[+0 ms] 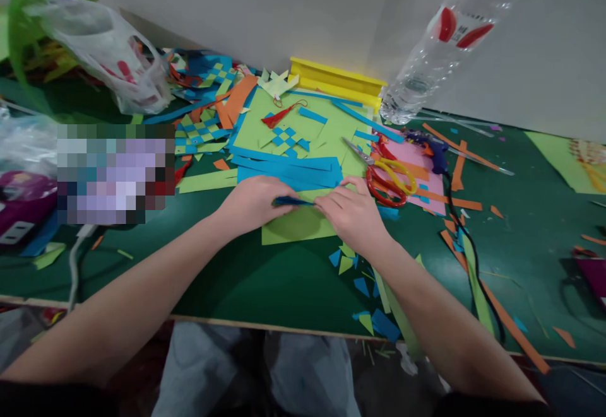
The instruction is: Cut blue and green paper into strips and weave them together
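Observation:
Between my two hands is a narrow blue paper strip (296, 201), seen nearly edge-on. My left hand (258, 205) pinches its left part, and my right hand (353, 212) has closed fingers at its right end. Below it lies a green paper sheet (298, 224) on the table. Just beyond my hands are flat blue paper strips (288, 171) on larger green sheets. A small blue-and-green woven paper piece (284, 139) and a red tassel (279, 116) rest on those sheets. Scissors with red and yellow handles (391, 180) lie right of my right hand.
A tilted plastic bottle (416, 82) stands by the wall, near a yellow holder (336, 82). At right are a glue gun (433, 149) and its black cable. A plastic bag (118, 57) is at the back left. Paper scraps (362, 287) lie near the front edge of the green table (227, 284).

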The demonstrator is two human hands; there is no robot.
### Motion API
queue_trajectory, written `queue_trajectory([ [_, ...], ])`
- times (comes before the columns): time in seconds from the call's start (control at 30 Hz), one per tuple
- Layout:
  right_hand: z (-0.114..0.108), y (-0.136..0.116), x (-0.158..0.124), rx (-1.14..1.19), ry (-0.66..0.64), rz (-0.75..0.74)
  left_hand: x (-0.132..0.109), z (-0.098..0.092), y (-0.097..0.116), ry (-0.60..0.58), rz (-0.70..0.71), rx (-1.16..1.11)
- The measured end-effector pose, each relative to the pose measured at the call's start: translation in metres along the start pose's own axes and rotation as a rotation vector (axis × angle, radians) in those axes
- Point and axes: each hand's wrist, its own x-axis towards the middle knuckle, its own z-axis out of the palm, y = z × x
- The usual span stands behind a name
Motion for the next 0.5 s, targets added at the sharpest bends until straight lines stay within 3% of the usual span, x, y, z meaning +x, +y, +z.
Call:
queue_trajectory([
  [0.5, -0.0052, -0.0086, 0.0043, 0.166, 0.015, 0.038, -0.0003, 0.0007, 0.0056, 0.043, 0.155, 0.126],
])
